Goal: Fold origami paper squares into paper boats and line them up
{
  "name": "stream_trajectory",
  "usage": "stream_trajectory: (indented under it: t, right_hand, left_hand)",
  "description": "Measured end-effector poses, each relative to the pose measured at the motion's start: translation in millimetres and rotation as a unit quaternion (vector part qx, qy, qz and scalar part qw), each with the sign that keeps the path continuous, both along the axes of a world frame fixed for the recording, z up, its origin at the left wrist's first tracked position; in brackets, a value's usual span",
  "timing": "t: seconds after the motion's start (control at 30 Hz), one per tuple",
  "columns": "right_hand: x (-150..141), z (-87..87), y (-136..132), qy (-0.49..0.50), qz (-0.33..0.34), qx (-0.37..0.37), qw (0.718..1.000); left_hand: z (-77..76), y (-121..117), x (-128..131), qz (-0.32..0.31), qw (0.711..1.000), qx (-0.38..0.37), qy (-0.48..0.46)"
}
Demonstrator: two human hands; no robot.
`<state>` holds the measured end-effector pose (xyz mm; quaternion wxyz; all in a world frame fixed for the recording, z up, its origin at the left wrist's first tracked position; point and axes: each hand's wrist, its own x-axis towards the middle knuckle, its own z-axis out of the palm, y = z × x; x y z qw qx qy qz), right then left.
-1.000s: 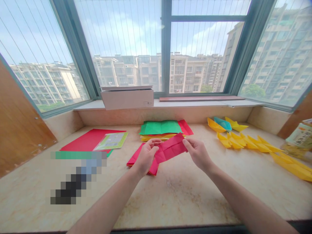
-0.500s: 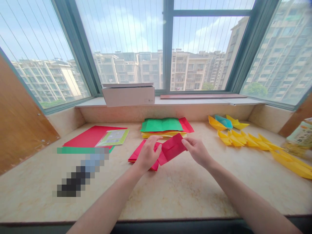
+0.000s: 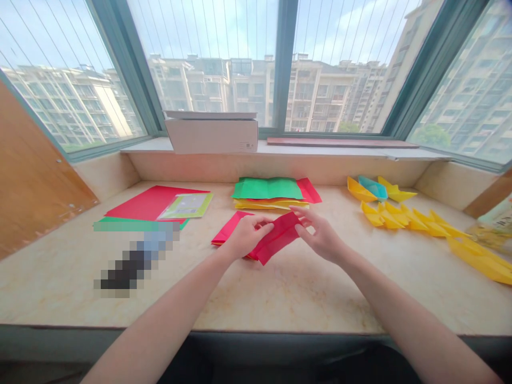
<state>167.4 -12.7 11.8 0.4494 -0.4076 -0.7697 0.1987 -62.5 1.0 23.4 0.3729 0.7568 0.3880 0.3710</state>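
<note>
A creased sheet of red paper (image 3: 278,238) is held up, tilted, between my two hands above the counter. My left hand (image 3: 250,233) pinches its left side, thumb in front. At its upper right corner, my right hand (image 3: 318,230) has thumb and fingers on the edge. Beneath my left hand lies a pile of folded red paper (image 3: 229,226), partly covered by that hand. Just behind the hands sits a stack of creased sheets, with green paper (image 3: 268,188) on top and yellow paper (image 3: 272,204) below.
Several folded yellow paper boats (image 3: 394,214) and one blue paper boat (image 3: 373,188) stand at the right, near a clear jar (image 3: 494,226). Flat red paper (image 3: 160,202) with a plastic packet (image 3: 187,206) lies at the left. A white box (image 3: 212,134) rests on the sill.
The red sheet has been turned and now looks narrower between the hands. My right hand's fingers have shifted along its upper edge. The camera view has tipped downward.
</note>
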Motion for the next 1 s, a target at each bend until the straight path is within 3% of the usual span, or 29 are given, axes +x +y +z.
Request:
stream_trajectory:
  t: [0.17,0.3,0.5,0.67,0.87,1.0]
  right_hand:
    - [0,-1.3,-2,-0.041,-0.009,0.059,0.997]
    - [3,-3.1,1,-0.067,0.009,0.084,0.994]
    - [4,-3.0,2,-0.098,0.030,0.079,0.992]
    - [1,-3.8,1,-0.100,0.031,0.083,0.991]
    - [0,-3.8,3,-0.109,0.015,0.057,0.992]
    - [1,-3.6,2,-0.152,-0.015,0.031,0.988]
  left_hand:
    - [1.0,-1,-2,-0.016,1.000,0.010,0.004]
    - [-0.6,-1,-2,0.032,0.994,0.076,0.068]
    - [-3.0,-2,-3,0.114,0.959,0.164,0.201]
    - [-4.1,1,-8,0.186,0.909,0.248,0.280]
    - [-2.5,-5,-1,0.180,0.891,0.311,0.277]
    - [-4.3,-15,11,0.125,0.891,0.322,0.293]
